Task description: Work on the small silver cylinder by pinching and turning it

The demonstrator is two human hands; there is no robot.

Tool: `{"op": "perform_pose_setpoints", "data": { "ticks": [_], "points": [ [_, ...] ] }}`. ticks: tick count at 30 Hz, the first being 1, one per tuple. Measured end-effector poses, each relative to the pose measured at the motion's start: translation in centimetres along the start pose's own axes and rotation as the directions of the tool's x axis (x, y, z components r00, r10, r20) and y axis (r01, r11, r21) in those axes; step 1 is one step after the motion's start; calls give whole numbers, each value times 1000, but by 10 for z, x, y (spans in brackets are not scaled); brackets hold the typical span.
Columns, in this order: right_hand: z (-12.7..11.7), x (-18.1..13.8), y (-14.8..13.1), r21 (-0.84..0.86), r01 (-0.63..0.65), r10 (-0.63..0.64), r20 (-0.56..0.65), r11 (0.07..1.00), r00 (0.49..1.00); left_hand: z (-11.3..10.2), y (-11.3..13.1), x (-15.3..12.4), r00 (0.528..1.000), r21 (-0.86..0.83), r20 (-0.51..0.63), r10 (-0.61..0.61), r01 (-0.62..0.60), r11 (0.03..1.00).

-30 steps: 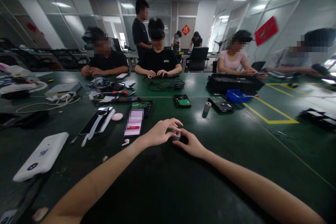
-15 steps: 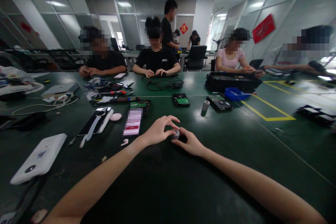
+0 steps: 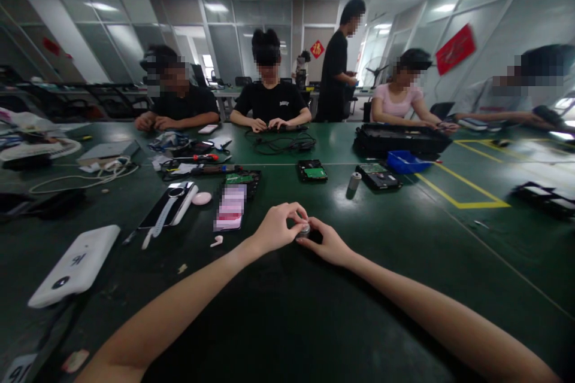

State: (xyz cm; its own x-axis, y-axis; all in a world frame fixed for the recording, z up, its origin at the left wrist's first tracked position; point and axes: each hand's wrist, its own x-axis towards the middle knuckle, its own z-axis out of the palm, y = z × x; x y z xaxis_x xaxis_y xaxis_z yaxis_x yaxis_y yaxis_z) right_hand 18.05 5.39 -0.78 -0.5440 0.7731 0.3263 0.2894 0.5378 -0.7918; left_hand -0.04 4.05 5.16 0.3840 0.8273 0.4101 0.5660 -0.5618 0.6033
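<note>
A small silver metal cylinder [image 3: 304, 231] stands on the dark green table, mostly hidden by my fingers. My right hand [image 3: 330, 244] wraps its side, thumb and fingers gripping it from the right. From the left, my left hand [image 3: 277, 227] pinches at the top with thumb and fingertips; what lies between those tips is too small to tell. Beyond my hands another silver cylinder [image 3: 354, 181] stands upright beside a hard drive [image 3: 380, 176]. A second hard drive [image 3: 312, 171], its green board facing up, lies straight ahead.
A phone [image 3: 231, 206], a white earbud [image 3: 217, 241] and a white device [image 3: 74, 266] lie left. Farther off are a screwdriver [image 3: 206, 157], black cables [image 3: 283, 142], a blue tray [image 3: 408, 162] and a black case [image 3: 402, 140]. People sit across the table.
My left fingers, spread apart before, have closed over the cylinder's top. My right hand keeps its hold. A standing person in the background has moved right.
</note>
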Motion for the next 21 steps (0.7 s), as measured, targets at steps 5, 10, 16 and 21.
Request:
{"op": "perform_pose_setpoints", "data": {
  "ticks": [5, 10, 16, 21],
  "points": [
    [0, 0, 0, 15, 9, -9, 6, 1000, 1000, 1, 0, 0, 999, -36, -31, -22, 20, 999],
    [0, 0, -3, 25, -28, 27, 5, 999, 1000, -31, -9, 11, 993, -130, -82, -84, 73, 989],
    [-2, -1, -7, 32, -27, 26, 9, 999, 1000, -58, -52, 11, 942, 10, 198, -271, 274, 962],
    [-2, -1, -6, 25, -14, 14, 11, 1000, 1000, -47, -77, 7, 920, 61, 246, -304, 298, 953]
  ]
}}
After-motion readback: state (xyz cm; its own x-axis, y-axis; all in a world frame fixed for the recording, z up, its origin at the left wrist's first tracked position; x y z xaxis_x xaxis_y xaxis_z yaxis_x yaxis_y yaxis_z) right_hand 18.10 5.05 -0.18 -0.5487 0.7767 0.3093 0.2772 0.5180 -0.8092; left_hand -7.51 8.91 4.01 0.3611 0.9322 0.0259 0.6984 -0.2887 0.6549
